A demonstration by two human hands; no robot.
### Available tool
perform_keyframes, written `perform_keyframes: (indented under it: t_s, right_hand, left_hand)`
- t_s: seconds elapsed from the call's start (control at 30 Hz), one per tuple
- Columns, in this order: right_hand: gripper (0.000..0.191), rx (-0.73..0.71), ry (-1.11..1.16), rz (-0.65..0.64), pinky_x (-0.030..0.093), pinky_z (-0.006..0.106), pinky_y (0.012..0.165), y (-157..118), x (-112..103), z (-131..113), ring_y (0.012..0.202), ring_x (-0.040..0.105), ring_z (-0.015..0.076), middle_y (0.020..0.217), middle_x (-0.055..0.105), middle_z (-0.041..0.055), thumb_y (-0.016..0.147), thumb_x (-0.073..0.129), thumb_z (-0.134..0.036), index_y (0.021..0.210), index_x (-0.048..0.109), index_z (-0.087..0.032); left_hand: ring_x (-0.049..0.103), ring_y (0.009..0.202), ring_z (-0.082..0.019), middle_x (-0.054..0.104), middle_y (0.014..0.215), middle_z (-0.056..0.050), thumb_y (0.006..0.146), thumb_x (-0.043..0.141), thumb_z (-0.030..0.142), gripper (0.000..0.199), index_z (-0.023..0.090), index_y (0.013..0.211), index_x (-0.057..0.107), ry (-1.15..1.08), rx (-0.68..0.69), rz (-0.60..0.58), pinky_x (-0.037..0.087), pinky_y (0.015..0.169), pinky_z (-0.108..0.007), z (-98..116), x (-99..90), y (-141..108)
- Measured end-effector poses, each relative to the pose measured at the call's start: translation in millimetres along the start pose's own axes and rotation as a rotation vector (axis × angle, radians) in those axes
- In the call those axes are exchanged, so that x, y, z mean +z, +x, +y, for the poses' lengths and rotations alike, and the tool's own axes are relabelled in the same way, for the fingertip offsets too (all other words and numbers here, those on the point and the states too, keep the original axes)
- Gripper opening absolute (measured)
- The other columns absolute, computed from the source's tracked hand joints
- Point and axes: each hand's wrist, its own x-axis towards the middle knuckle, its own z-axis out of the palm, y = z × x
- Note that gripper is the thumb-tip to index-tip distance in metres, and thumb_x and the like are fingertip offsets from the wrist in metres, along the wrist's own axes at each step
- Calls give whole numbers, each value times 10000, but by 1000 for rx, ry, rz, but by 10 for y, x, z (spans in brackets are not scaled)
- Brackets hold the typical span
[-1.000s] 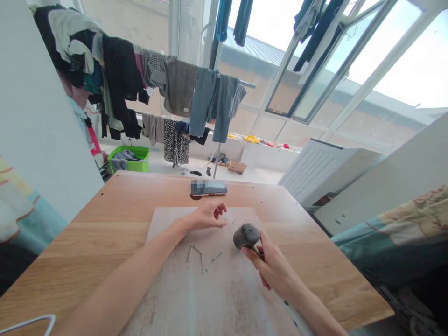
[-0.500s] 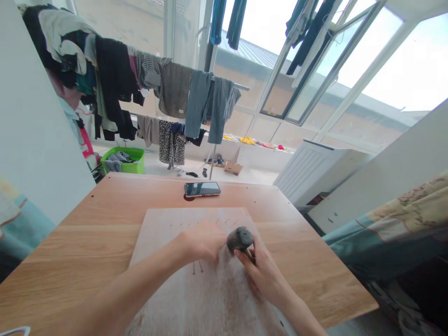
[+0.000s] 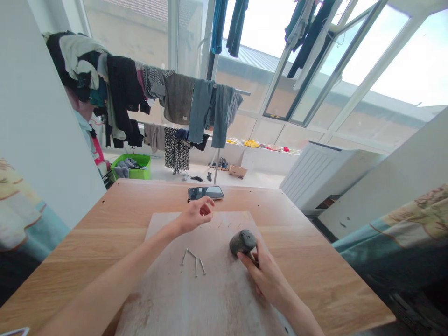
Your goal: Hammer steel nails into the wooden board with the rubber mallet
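Lying near half-curled left grip (image 3: 194, 215), contents unclear: phone (image 3: 206, 192), 4 loose nails (image 3: 196, 268); right grip (image 3: 266, 271) around mallet (image 3: 242, 242)

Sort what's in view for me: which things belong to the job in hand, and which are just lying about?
Job in hand:
dark grey, cylinder-headed mallet, gripped by the right hand
four loose, slender, silvery metal nails
pale, flat, rectangular board under the nails

Just lying about, it seems:
flat black rectangular phone
bright green plastic tub holding clothes
brown cardboard box
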Motion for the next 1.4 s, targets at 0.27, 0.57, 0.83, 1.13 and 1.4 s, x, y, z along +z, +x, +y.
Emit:
perform_keyframes:
  t_s: [0.27, 0.57, 0.83, 1.13, 1.4]
  right_hand:
    - [437, -29, -22, 52, 366, 241, 372, -15, 25, 7, 360, 504, 143, 616, 607, -47, 940, 515, -528, 1247, 480, -218]
    - [480, -23, -38, 59, 355, 244, 332, -25, 46, -7, 348, 524, 156, 595, 589, -45, 944, 490, -545, 1283, 455, -206]
    - [451, -22, -49, 59, 346, 245, 319, -45, 52, -97, 340, 506, 154, 571, 564, -56, 950, 473, -524, 1263, 429, -203]
    - [503, -35, -64, 67, 396, 268, 416, -53, 38, -105, 409, 565, 186, 569, 604, -38, 951, 474, -517, 1318, 461, -173]
    - [550, -40, -82, 92, 475, 285, 541, -46, 34, -91, 557, 657, 218, 664, 676, 9, 942, 490, -511, 1368, 476, -164]
  left_hand:
    - [617, 758, -144, 673, 869, -35, 838, 568, 177, 126, 170, 917, 665, 169, 96, 86, 510, 746, -269, -123, 204, -181]
    - [637, 776, -155, 708, 883, -33, 836, 590, 125, 140, 173, 950, 656, 267, 105, 18, 502, 724, -257, -93, 179, -207]
    - [617, 837, -219, 684, 834, -60, 859, 490, -15, 246, 180, 848, 640, 776, 264, -234, 446, 735, -285, 218, 23, -215]
    - [612, 888, -212, 686, 898, -64, 823, 462, -46, 310, 176, 907, 660, 635, 244, -241, 457, 803, -285, 181, 70, -234]
    - [623, 754, -140, 688, 881, -26, 824, 537, 73, 226, 169, 988, 661, 265, 132, -147, 480, 718, -243, -92, 89, -212]
